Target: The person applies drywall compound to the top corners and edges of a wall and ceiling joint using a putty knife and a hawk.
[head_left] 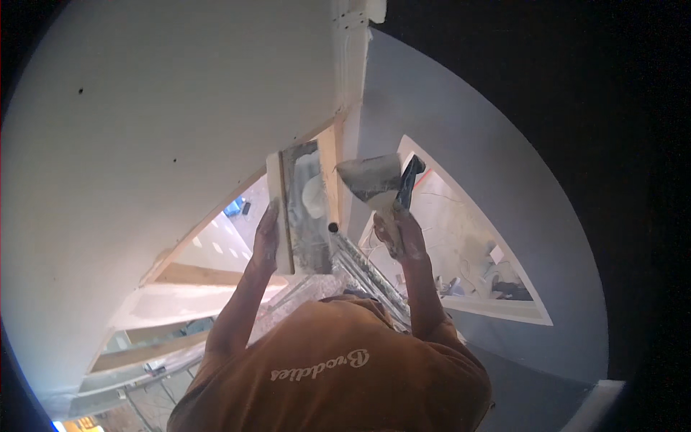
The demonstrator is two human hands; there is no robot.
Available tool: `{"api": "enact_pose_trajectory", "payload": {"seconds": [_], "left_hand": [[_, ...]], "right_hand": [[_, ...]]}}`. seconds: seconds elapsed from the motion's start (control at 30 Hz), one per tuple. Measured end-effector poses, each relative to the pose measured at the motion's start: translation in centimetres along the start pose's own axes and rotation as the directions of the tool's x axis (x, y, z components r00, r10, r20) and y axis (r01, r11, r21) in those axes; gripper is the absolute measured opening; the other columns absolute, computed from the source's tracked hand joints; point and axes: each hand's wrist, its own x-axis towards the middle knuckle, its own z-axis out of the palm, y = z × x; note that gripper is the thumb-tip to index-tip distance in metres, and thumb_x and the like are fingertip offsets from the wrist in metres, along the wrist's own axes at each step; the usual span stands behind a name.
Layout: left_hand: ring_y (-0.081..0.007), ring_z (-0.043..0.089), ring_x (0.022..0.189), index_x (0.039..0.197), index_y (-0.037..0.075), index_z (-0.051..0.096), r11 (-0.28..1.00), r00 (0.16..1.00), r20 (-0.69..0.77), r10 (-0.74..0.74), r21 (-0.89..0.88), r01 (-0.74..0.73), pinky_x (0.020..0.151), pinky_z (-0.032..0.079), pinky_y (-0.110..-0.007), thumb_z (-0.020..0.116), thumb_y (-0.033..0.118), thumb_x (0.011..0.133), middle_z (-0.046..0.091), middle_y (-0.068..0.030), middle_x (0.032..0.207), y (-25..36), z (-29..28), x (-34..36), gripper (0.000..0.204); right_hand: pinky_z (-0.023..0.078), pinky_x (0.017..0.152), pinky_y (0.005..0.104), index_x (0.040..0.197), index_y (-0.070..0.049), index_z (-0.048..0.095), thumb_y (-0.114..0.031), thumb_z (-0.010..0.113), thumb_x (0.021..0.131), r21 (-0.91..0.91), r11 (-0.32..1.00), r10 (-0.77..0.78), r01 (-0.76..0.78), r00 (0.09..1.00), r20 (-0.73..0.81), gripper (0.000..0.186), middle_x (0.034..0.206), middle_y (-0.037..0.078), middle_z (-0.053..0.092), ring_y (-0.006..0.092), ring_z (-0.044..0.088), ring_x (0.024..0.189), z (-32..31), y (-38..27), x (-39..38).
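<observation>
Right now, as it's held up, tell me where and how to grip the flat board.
Grip the flat board by its pale left edge, probably best from the left, where the left hand already is: that side is long and straight, while white paste lies on the face.

Left of the wooden post (330, 162), the left grip (266, 236) holds a smeared rectangular board (301, 253) bearing white paste (314, 198); right of the post, the right grip (400, 234) holds a wide-bladed knife (371, 175), before a grey wall (461, 119).
</observation>
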Motion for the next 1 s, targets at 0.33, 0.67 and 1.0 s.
{"api": "enact_pose_trajectory", "payload": {"seconds": [0.33, 0.67, 1.0], "left_hand": [[-0.0243, 0.062, 0.110, 0.140, 0.006, 0.047, 0.994, 0.979, -0.180, -0.093, 0.035, 0.101, 0.094, 0.054, -0.040, 0.046, 0.043, 0.104, 0.061, -0.0128, 0.123, 0.8, 0.0, 0.3, 0.052], [-0.0219, 0.061, 0.094, 0.130, 0.010, 0.055, 0.956, 0.813, -0.580, -0.052, 0.207, 0.208, 0.082, 0.054, -0.038, 0.045, 0.050, 0.104, 0.062, -0.0090, 0.107, -1.5, -2.8, -3.4, 0.049], [-0.0195, 0.063, 0.090, 0.130, 0.011, 0.057, 0.947, 0.705, -0.704, -0.086, 0.162, 0.277, 0.075, 0.054, -0.034, 0.047, 0.053, 0.102, 0.064, -0.0074, 0.105, -2.5, -1.0, -3.9, 0.052]], "right_hand": [[0.045, 0.107, 0.0437, 0.148, -0.011, 0.045, 0.007, 0.054, 0.089, -0.750, -0.531, -0.615, 0.395, 0.429, 0.662, 0.062, 0.146, 0.020, 0.047, 0.0380, 0.049, 0.132, -7.1, -4.6, 21.7], [0.046, 0.102, 0.0430, 0.152, -0.013, 0.040, 0.004, 0.053, 0.087, -0.801, -0.539, -0.592, 0.260, 0.560, 0.579, 0.068, 0.158, 0.014, 0.037, 0.0329, 0.051, 0.132, -15.2, -0.8, 31.6], [0.043, 0.107, 0.0459, 0.147, -0.007, 0.045, 0.005, 0.054, 0.085, -0.874, -0.418, -0.589, 0.250, 0.657, 0.470, 0.064, 0.153, 0.019, 0.042, 0.0366, 0.050, 0.132, -26.8, 6.4, 32.2]]}}
